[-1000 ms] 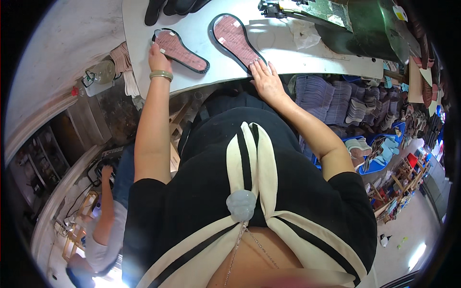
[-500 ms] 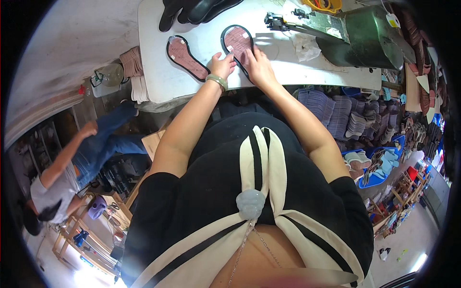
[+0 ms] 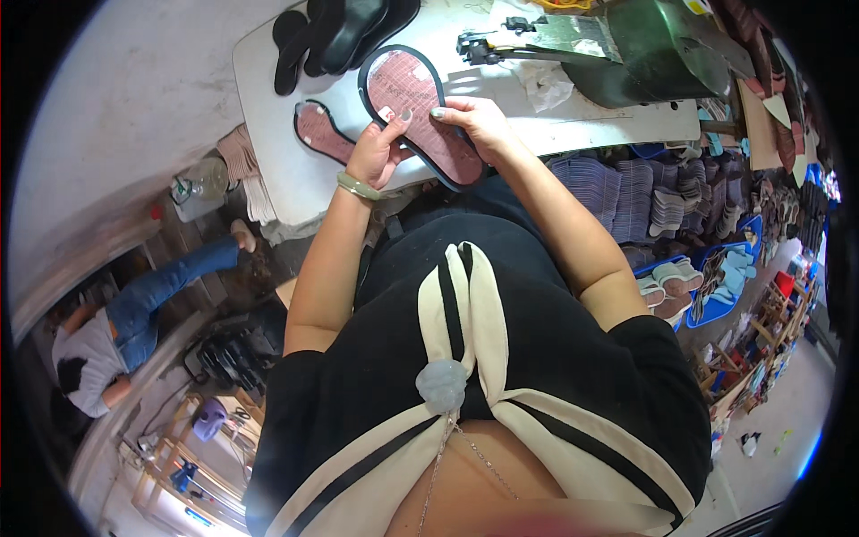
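Note:
Between both hands I hold up a shoe insole [image 3: 420,94], reddish-brown with a black rim, tilted above the table's front edge. My left hand [image 3: 378,154] grips its left edge, the thumb lying on the brown face. On the opposite edge my right hand [image 3: 479,125] pinches it, thumb on top and fingers underneath. A second insole of the same look [image 3: 322,132] lies on the white table [image 3: 268,170], left of my left hand and partly hidden by it. Black sole-shaped pieces [image 3: 353,36] are heaped at the table's far left.
A green machine [image 3: 653,58] stands at the table's right, beside crumpled clear plastic [image 3: 544,85]. Stacked grey soles [image 3: 599,192] and blue bins [image 3: 716,300] sit below right. At the left, a person in jeans [image 3: 143,313] bends over; a large clear bottle [image 3: 201,179] stands near the table.
The insole under my hands has been lifted off the table and brought closer to me. My left hand has taken hold of its edge. The person at the left has moved and bends lower.

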`<action>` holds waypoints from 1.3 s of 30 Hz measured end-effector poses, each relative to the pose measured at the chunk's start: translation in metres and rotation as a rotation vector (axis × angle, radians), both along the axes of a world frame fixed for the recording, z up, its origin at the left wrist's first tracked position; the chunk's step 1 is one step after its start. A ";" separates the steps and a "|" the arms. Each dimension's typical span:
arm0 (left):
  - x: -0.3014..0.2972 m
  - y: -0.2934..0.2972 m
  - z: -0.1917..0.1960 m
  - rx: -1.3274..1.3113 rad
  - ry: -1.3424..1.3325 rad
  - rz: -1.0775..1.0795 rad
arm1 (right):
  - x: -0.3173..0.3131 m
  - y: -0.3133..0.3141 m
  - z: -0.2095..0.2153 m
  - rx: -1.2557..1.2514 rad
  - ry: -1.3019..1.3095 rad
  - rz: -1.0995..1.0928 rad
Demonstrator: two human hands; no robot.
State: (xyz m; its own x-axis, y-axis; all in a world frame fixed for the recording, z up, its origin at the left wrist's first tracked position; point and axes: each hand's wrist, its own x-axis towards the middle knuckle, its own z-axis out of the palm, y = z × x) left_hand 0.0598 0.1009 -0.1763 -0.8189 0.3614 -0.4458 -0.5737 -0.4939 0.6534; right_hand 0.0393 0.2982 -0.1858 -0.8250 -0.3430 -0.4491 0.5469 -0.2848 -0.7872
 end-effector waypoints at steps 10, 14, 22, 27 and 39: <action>-0.043 0.084 0.042 -0.135 0.262 0.254 | 0.004 0.027 0.080 1.218 1.100 0.007; -0.078 0.111 0.017 -0.391 0.401 0.357 | -0.024 0.053 0.091 1.356 0.859 0.190; -0.132 0.157 -0.018 -0.681 0.594 0.510 | -0.019 0.110 0.058 0.594 0.446 -0.303; -0.157 0.139 -0.012 -1.034 0.644 0.389 | -0.017 0.080 0.067 -0.095 -0.164 -0.189; -0.244 0.126 0.104 -1.194 1.846 -1.230 | -0.056 0.051 0.043 0.043 -0.104 -0.324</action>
State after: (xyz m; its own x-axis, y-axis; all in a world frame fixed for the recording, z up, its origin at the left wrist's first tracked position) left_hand -0.1841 0.2271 -0.0721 -0.1702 0.9726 -0.1586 0.9561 0.2019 0.2124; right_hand -0.0163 0.3488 -0.1423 -0.8369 -0.0496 -0.5451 0.5117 -0.4245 -0.7470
